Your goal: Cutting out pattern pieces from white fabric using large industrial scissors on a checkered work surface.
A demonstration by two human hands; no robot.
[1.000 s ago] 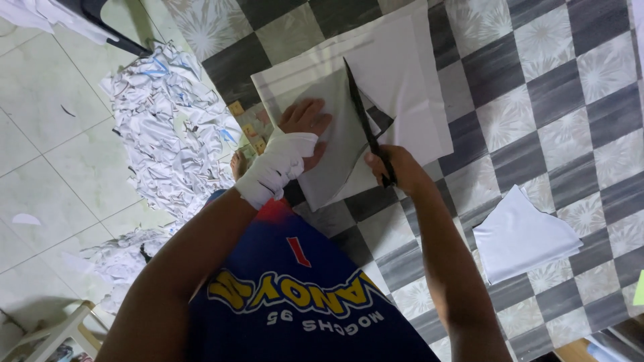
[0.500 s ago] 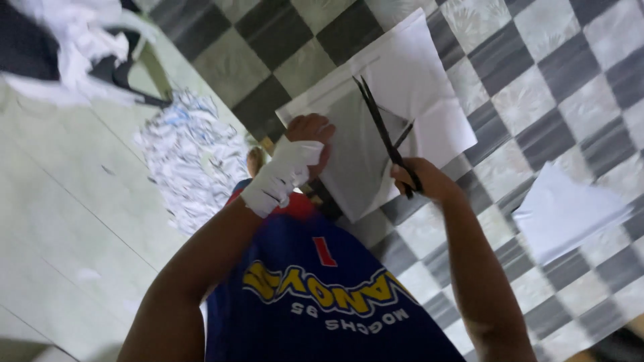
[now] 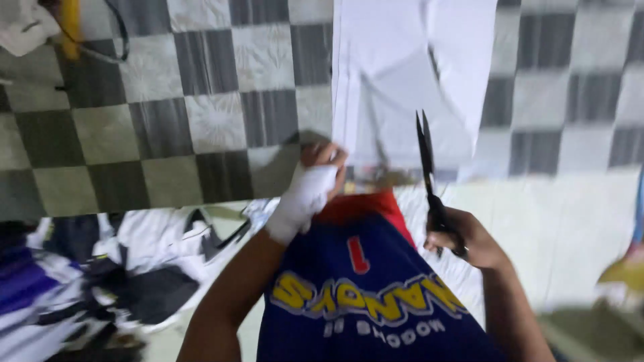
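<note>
1. Left hand [image 3: 315, 184], wrapped in a white bandage, pinches the near left edge of the white sheet [image 3: 402, 74]; fingers are clenched on it.
2. Right hand [image 3: 463, 238] grasps the handles of the black scissors [image 3: 427, 167]; the blades stand almost closed and point away, toward the far side.
3. The sheet lies far of both hands on the checkered surface [image 3: 201, 100], its long axis running near to far. The blade tips lie over its near right part, so the right hand is the nearer to the cutting line.
4. Crumpled cloth and paper [image 3: 100, 268] lie at near left. No containers in view.
</note>
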